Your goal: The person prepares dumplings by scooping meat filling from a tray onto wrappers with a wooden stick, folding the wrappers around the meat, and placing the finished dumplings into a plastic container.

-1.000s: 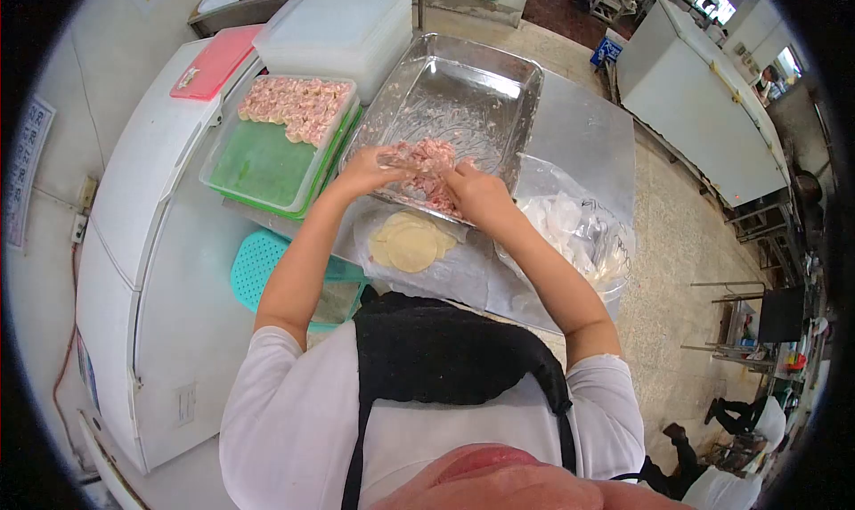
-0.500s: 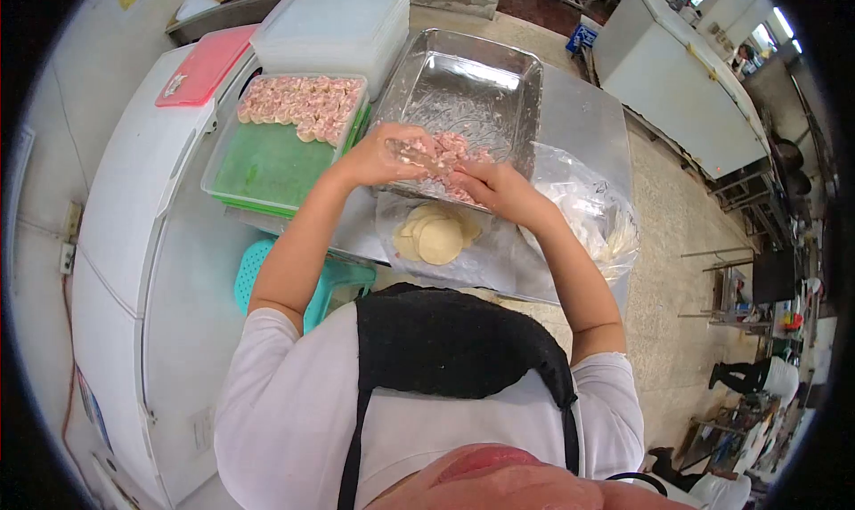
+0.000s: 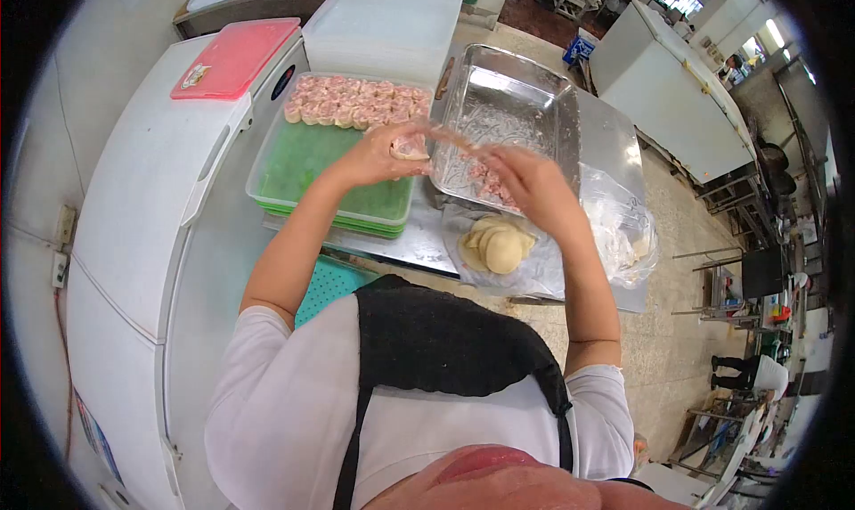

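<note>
My left hand (image 3: 385, 156) is curled round a dumpling (image 3: 410, 146) with pink meat showing at its top. It is over the right side of a green-bottomed plastic tray (image 3: 312, 167), where rows of open-topped dumplings (image 3: 356, 103) fill the far part. My right hand (image 3: 537, 187) grips a thin, flat spatula (image 3: 456, 139), blurred, its far end close to the dumpling. Below that hand, minced meat (image 3: 492, 187) lies at the near end of a steel pan (image 3: 570, 109). Round dough wrappers (image 3: 503, 248) are stacked on plastic nearer me.
A stack of clear plastic containers (image 3: 378, 20) stands behind the tray. At the left is a white chest freezer (image 3: 134, 189) with a red lid (image 3: 236, 57) on top. A clear plastic bag (image 3: 623, 229) lies to the right. A turquoise perforated basket (image 3: 329, 292) sits below the table edge.
Both hands have come up from the minced meat. My left hand is now over the tray with the dumpling, and the spatula has swung toward it. The view has shifted, moving the table rightward.
</note>
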Demonstrator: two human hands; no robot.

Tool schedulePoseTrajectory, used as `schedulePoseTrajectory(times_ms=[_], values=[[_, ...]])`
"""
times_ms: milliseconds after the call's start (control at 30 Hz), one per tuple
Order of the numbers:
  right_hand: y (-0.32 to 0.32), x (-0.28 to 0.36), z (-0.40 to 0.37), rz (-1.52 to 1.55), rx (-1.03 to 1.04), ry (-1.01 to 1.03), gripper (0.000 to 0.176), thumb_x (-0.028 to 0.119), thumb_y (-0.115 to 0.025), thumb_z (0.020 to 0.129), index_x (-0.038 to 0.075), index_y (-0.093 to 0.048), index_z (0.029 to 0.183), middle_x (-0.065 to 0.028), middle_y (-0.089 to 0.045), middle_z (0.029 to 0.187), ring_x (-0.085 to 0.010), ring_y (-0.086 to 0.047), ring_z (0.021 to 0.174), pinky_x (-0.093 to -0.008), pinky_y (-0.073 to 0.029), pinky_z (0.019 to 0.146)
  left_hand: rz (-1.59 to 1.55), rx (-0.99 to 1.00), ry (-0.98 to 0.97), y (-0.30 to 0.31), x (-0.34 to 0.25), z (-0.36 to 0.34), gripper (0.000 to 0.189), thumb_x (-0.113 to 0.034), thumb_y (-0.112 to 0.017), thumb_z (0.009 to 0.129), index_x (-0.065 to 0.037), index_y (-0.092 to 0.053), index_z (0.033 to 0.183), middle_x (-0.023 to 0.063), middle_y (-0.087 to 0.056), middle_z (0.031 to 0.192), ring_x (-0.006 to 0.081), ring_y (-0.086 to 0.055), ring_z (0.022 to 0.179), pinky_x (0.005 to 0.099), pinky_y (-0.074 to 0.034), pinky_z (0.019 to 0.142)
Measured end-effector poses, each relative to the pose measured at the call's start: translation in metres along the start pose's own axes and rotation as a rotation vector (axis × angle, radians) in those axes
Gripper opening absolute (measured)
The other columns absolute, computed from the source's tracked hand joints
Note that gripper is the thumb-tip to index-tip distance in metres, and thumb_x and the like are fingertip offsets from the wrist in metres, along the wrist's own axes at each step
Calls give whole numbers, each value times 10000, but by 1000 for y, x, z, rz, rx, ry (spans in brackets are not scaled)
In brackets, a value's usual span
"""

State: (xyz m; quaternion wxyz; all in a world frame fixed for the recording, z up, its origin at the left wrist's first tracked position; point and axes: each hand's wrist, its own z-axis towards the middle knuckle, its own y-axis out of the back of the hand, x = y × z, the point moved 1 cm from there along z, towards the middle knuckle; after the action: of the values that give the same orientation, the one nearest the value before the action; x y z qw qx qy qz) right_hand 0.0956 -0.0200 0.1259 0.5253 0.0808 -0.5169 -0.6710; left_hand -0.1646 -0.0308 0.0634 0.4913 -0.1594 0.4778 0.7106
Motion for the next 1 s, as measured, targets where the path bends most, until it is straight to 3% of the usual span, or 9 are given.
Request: schedulePoseTrajectory(times_ms=[33,100,200,333,400,500,700,933,1000], values=[[-17,4,1,-1,-1,-5,270,270,-527,929,45,-625,1043,-184,-643,910,-391,-615,781,-467,-485,697,-4,4,-1,9,0,-2,505,-341,-798,707,-60,-604,1079,71,-627,952,186,-599,843,341,-474,821],[-50,11,1,-36,189,-193,291,279,-512,935,34,-624,1045,-212,-635,912,-400,-607,829,-469,-478,739,-248,215,463,25,4,-7,528,-332,-798,702,-66,-602,1114,78,-634,980,190,-601,861,342,-474,821],[-56,10,4,10,149,-214,293,275,-497,942,28,-615,1045,-223,-629,940,-400,-599,858,-454,-474,746,-47,149,309,47,33,-20,568,-324,-795,701,-66,-587,1162,97,-630,1037,212,-590,905,349,-477,849],[-49,-3,-14,110,68,-361,284,247,-504,944,18,-617,1068,-202,-635,898,-359,-615,823,-413,-471,739,93,126,394,81,70,-41,501,-225,-762,735,-80,-581,1179,114,-597,1150,219,-557,1051,331,-445,873],[-42,-7,-25,142,50,-429,285,241,-508,944,13,-616,1077,-194,-637,889,-344,-618,817,-399,-471,745,396,-4,252,81,103,-50,557,-250,-737,722,-62,-535,1206,145,-601,1156,316,-585,1044,393,-455,917],[-32,-14,-43,68,77,-599,296,206,-527,949,-15,-599,1132,-171,-655,969,-203,-609,869,-320,-460,793,430,-18,310,70,111,-49,617,-213,-711,729,-78,-482,1285,207,-522,1277,366,-539,1129,408,-433,957],[-24,-30,-64,82,-61,-606,296,216,-491,970,-26,-567,1124,-198,-635,888,-243,-596,808,-321,-460,763,363,-29,373,43,103,-36,788,-125,-698,761,-96,-286,1432,214,-497,1312,344,-530,1164,385,-448,928],[17,-85,-74,-267,315,-529,304,276,-468,955,-9,-569,982,-249,-610,853,-402,-592,821,-456,-450,708,426,-38,250,28,107,-17,814,-112,-692,768,-71,-238,1442,259,-509,1266,387,-513,1147,436,-432,941],[36,-109,-76,-336,399,-497,313,291,-477,941,-1,-588,955,-243,-619,851,-409,-592,834,-478,-448,710,436,93,436,31,89,-22,767,-134,-684,783,-70,-280,1431,240,-521,1260,377,-519,1133,434,-419,949]])
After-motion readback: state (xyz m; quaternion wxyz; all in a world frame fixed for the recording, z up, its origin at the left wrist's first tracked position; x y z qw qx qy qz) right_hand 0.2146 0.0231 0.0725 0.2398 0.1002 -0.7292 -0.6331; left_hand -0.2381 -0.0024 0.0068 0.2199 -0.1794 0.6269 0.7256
